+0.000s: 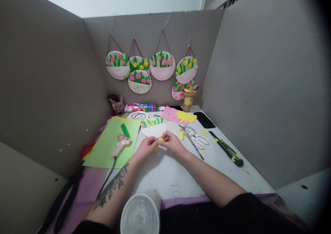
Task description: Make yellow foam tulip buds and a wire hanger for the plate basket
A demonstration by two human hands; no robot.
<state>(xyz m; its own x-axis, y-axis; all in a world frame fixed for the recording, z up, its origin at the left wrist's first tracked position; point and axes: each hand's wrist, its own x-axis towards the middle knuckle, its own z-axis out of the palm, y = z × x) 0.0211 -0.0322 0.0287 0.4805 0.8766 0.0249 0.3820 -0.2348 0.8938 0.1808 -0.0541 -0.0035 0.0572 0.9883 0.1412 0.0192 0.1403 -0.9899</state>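
Both hands meet over the white table. My left hand (150, 145) has its fingertips pinched near a small yellow paper piece (161, 139). From the other side, my right hand (170, 141) pinches the same piece between thumb and finger. Another bit of yellow paper (156, 149) shows just below the left fingertips. Right behind the hands lies a half-covered paper plate (154, 128) with green paper leaves and a few pink and yellow pieces along its top. To the right are white-handled scissors (199, 140) and a blue patterned pencil (195, 147).
A pink glue gun (121, 146) rests on green paper sheets (103, 151) at left. At right lie a box cutter (227, 149) and a dark phone (204, 120). Pink paper (169, 113) and yellow paper (186, 116) lie behind. A lidded cup (141, 213) stands close in front.
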